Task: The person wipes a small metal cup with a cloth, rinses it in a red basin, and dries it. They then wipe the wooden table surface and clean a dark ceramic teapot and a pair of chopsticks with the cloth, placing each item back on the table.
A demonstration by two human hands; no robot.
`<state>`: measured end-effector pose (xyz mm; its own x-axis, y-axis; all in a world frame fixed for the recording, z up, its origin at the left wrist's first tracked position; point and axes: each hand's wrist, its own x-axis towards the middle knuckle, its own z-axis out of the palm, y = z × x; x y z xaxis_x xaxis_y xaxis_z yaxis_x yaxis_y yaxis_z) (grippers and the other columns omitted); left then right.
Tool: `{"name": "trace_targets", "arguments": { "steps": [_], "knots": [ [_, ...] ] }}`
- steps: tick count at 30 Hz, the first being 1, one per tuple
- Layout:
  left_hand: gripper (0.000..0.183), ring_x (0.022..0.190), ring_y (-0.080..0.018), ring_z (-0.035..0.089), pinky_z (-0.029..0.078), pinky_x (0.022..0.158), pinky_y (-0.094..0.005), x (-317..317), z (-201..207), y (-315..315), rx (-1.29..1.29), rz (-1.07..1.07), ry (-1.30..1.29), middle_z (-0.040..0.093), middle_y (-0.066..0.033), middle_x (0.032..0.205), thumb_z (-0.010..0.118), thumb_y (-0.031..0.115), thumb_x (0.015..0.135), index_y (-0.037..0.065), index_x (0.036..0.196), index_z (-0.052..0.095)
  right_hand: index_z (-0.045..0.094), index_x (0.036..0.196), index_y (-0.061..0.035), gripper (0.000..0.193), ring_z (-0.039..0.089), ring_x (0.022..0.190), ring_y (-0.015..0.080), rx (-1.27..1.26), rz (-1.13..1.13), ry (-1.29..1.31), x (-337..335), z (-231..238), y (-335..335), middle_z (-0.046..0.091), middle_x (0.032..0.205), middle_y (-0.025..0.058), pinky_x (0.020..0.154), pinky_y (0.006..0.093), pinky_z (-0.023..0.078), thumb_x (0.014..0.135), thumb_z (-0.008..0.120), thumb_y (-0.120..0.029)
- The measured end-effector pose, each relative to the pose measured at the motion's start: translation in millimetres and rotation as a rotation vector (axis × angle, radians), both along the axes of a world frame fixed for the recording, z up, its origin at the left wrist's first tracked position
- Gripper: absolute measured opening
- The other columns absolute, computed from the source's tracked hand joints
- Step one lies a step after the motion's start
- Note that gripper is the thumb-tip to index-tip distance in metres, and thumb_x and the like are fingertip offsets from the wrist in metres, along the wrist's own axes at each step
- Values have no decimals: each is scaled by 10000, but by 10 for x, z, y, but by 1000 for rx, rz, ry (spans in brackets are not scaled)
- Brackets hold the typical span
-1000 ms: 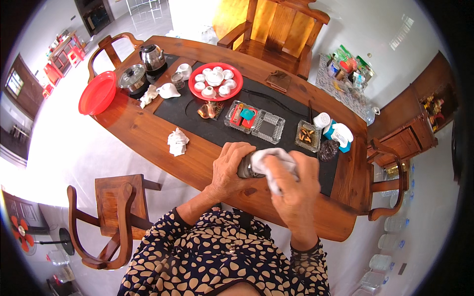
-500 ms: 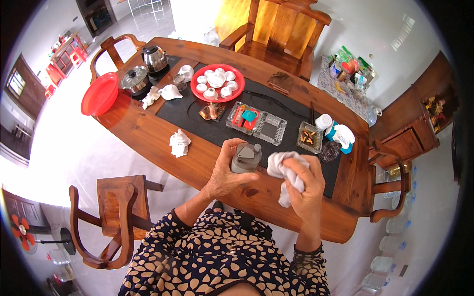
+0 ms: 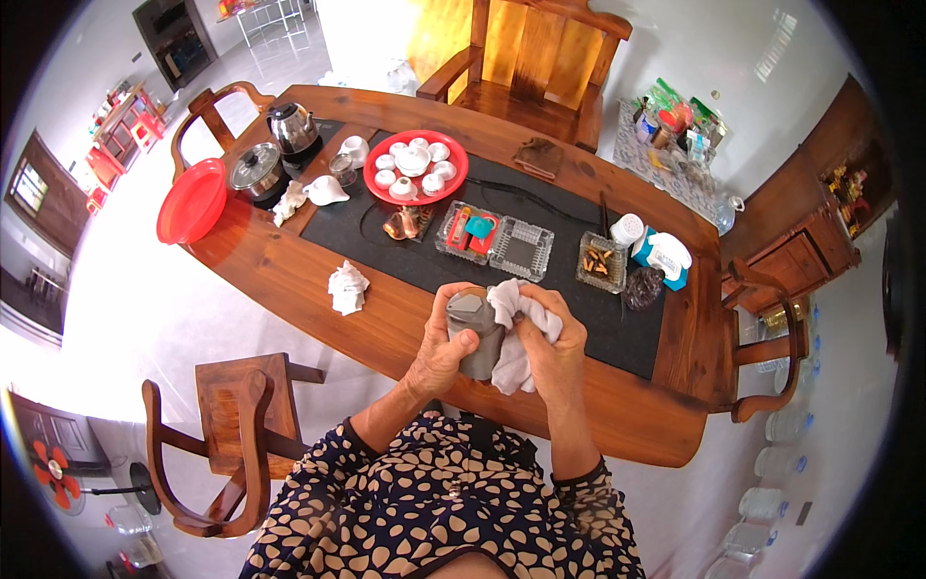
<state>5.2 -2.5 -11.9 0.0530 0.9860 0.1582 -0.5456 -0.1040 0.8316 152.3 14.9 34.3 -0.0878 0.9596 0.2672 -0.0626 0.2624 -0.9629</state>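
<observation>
Just above the near edge of the table, my left hand point(image 3: 436, 349) is wrapped round a grey lidded cup point(image 3: 475, 336), the thumb lying along its side. Its dark lid faces up. A bunched white cloth point(image 3: 513, 362) presses against the cup's right side, gripped by my right hand point(image 3: 561, 349). The cloth covers part of the lid and hides where the right fingertips end. On the table to the left of the cup lies a crumpled white tissue point(image 3: 347, 288).
Beyond my hands, the wooden table point(image 3: 280, 265) carries a red tray point(image 3: 457, 176) of white teacups, a clear plastic box point(image 3: 524, 249), a glass ashtray point(image 3: 603, 287) with butts, and a tissue pack point(image 3: 667, 253). Farther left stand a kettle point(image 3: 291, 127), a pot point(image 3: 258, 172) and a red basin point(image 3: 193, 205). Wooden chairs surround it.
My right hand has moved left with the white cloth, which now touches the cup instead of hanging apart from it. My left hand still holds the cup, now slightly lower.
</observation>
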Motion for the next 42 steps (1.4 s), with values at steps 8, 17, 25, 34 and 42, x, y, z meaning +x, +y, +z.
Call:
{"name": "trace_targets", "arguments": {
  "steps": [8,17,25,34,42],
  "knots": [
    [569,1055,-151,527,466,918,-333,38,-14,45,-77,16,-248,532,-56,1145,629,427,890,152,1308,358,663,1071,-77,388,579,865,228,307,-122,-285,-140,-62,-168,563,994,109,732,311,482,706,684,52],
    [667,1106,-224,545,468,953,-406,-49,-175,40,-179,-84,-347,520,-75,1229,606,542,842,166,1338,368,672,1033,-66,368,583,871,243,454,-57,-313,-115,-27,-237,564,1009,109,735,325,487,684,691,50],
    [565,1128,-161,509,461,954,-349,-7,-70,16,-154,-97,-382,511,-28,1236,630,424,889,176,1330,379,633,1075,-39,345,582,893,159,109,-98,-65,-151,-72,19,580,990,68,771,260,465,757,626,93],
    [521,1124,-158,532,445,964,-318,-74,-18,41,-118,-88,-316,560,-62,1211,551,359,942,65,1345,400,652,1040,-44,349,587,892,206,589,-144,-499,-158,8,-183,558,1036,96,733,308,495,710,681,65],
    [747,1040,-143,564,478,904,-319,-99,64,-33,-35,-34,-61,584,-41,1130,853,244,675,72,1283,455,653,1033,-52,339,597,841,180,166,-43,-112,-30,8,-34,571,962,69,714,279,491,720,694,72]
  ]
}}
